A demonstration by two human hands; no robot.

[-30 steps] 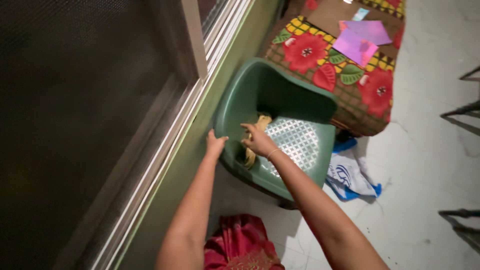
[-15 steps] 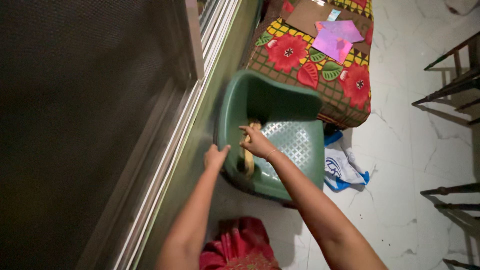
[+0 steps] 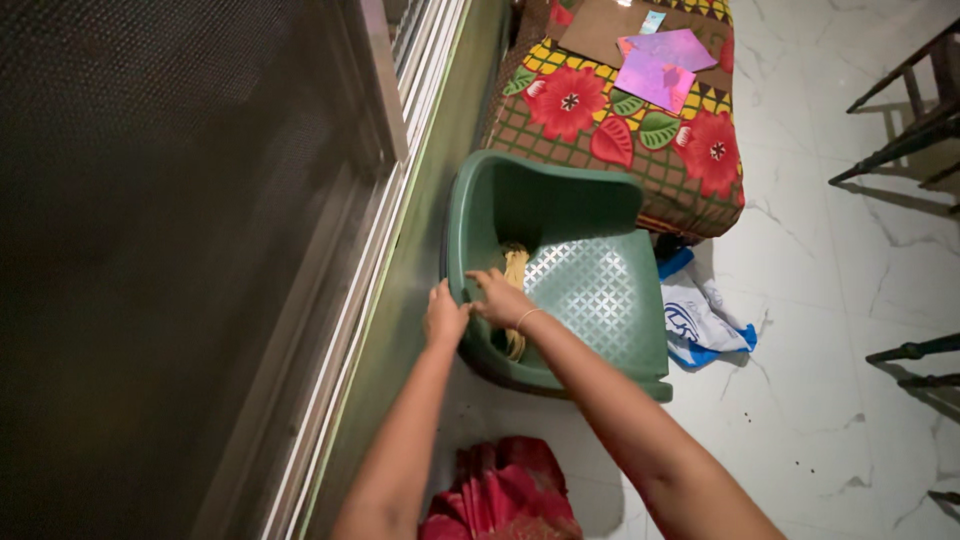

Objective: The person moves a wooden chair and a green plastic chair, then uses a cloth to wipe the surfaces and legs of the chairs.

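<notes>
A green plastic chair (image 3: 590, 300) with a latticed seat stands on the white floor beside a green wall. My left hand (image 3: 445, 315) grips the chair's left armrest from outside. My right hand (image 3: 498, 297) rests on the same armrest from inside, fingers bent over a yellowish cloth or cord (image 3: 515, 268) that lies along the seat's left side. Whether my right hand holds that cloth I cannot tell.
A floral-covered cushion or bed (image 3: 630, 120) with pink and purple paper sheets (image 3: 665, 65) lies beyond the chair. A white-and-blue bag (image 3: 705, 315) lies right of the chair, red cloth (image 3: 505, 495) near my feet. Dark furniture legs (image 3: 905, 120) stand right; a screened window (image 3: 170, 230) left.
My view has shifted, and the chair sits more upright in the frame. My right hand moved left onto the armrest, close to my left hand.
</notes>
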